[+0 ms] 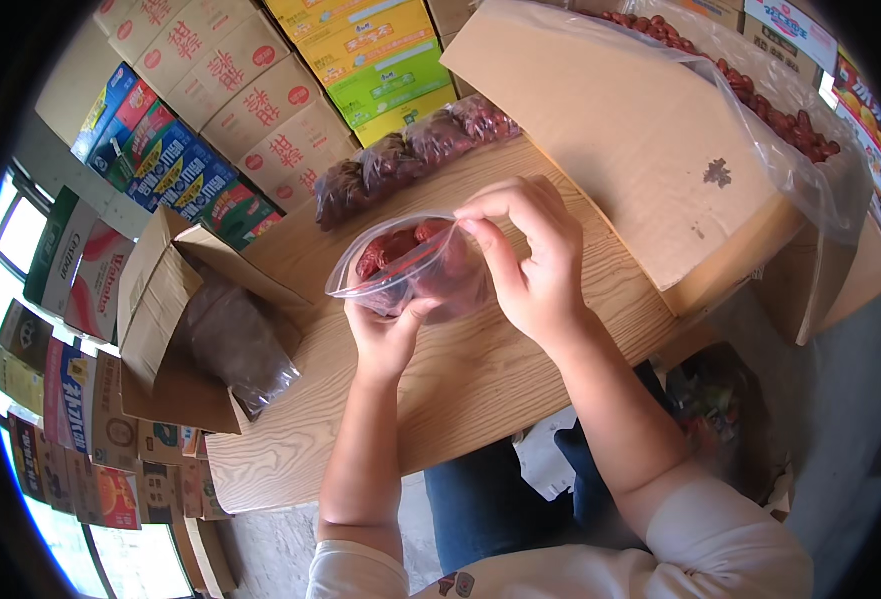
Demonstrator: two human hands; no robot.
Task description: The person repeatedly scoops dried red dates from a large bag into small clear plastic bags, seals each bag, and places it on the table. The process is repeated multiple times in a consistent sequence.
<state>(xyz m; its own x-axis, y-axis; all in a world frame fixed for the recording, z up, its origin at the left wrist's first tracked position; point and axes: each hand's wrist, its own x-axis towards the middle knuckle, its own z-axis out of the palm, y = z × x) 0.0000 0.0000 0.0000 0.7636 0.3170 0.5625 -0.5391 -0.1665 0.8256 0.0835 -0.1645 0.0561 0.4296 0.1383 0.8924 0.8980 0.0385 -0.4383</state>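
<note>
A clear plastic zip bag (pixel 460 283) with wrinkled red dates (pixel 373 257) inside is held above the wooden table (pixel 480 389). Its mouth gapes toward me, and a red line runs along the rim. My left hand (pixel 385 334) is closed on the bag's near side, thumb in front and the other fingers hidden behind it. At the right corner of the mouth, my right hand (pixel 535 255) pinches the rim between thumb and forefinger.
Several filled bags of dates (pixel 416 155) line the table's far edge. To the right stands a large carton (pixel 650 150) with loose dates (pixel 760 100) in a plastic liner. An opened carton (pixel 166 329) holding clear plastic is at left. Stacked boxes (pixel 251 90) rise behind.
</note>
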